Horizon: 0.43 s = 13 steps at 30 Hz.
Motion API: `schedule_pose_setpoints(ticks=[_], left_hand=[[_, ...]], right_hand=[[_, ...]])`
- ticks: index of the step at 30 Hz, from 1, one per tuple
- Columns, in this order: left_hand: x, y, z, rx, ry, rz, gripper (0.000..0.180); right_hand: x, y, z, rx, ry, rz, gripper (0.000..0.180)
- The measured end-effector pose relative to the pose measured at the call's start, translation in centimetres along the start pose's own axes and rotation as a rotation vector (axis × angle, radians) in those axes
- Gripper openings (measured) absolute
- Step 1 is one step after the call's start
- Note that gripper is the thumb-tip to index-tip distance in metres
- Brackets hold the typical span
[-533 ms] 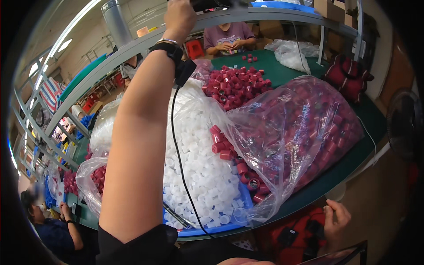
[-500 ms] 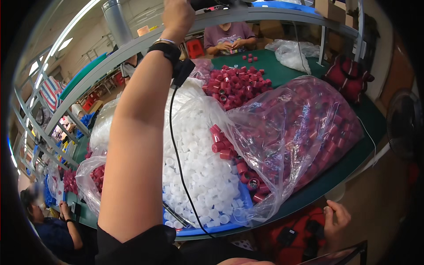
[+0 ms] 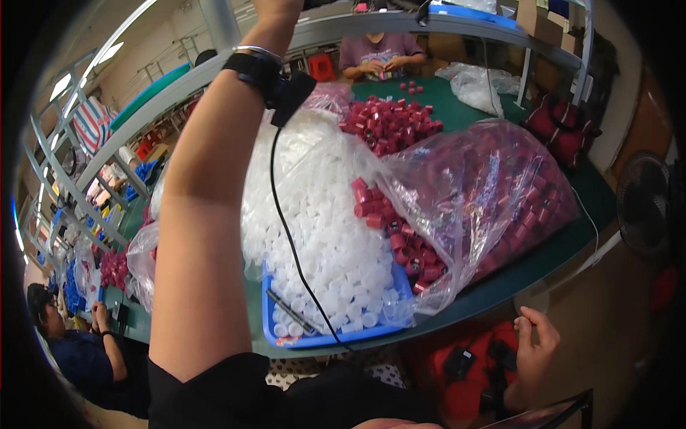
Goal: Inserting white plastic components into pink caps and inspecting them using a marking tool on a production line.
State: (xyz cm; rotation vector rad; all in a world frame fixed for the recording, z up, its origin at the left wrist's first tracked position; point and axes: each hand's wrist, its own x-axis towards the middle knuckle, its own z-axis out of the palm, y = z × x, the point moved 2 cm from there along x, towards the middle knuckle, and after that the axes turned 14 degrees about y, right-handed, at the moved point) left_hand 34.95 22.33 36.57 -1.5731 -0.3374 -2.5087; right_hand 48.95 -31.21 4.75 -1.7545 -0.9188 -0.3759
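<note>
My left arm is raised across the view. My left hand [image 3: 277, 10] is at the top edge beside the grey overhead shelf rail [image 3: 343, 27]; its fingers are cut off, so any grip is hidden. A black device [image 3: 293, 99] with a cable is strapped to that wrist. Low at the right, away from the table, my right hand [image 3: 537, 337] hangs with loosely bent fingers apart and nothing visible in it. Between the arms, a blue tray [image 3: 364, 334] bears a heap of small white plastic caps [image 3: 314, 243] and a dark pen-like tool [image 3: 289, 312].
A clear plastic bag [image 3: 486, 207] of dark red caps lies to the right of the white heap. More red caps [image 3: 393, 125] are piled farther back, near a seated person [image 3: 379, 57]. Another person [image 3: 75, 343] sits at left. A fan [image 3: 647, 196] stands at far right.
The view has shifted, showing more of the tray's front. My left hand has moved slightly left and up, still at the top edge. My right hand has moved a little left and up.
</note>
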Motion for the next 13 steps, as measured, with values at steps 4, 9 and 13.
schedule_pose_setpoints(ticks=[4, 9, 13], left_hand=[[1.6, 5.7, -4.0, -0.397, -0.176, -0.411, 0.019], [3.2, 7.9, -14.8, -0.717, -0.335, -1.061, 0.022], [-2.2, 5.1, -23.0, -0.385, -0.191, -0.546, 0.033]], right_hand=[[-1.4, 0.1, -1.3, 0.089, 0.074, -0.018, 0.014], [-1.8, -4.0, -0.4, 0.238, 0.023, -0.085, 0.014], [-3.0, -7.3, 2.4, 0.429, -0.165, -0.193, 0.017]])
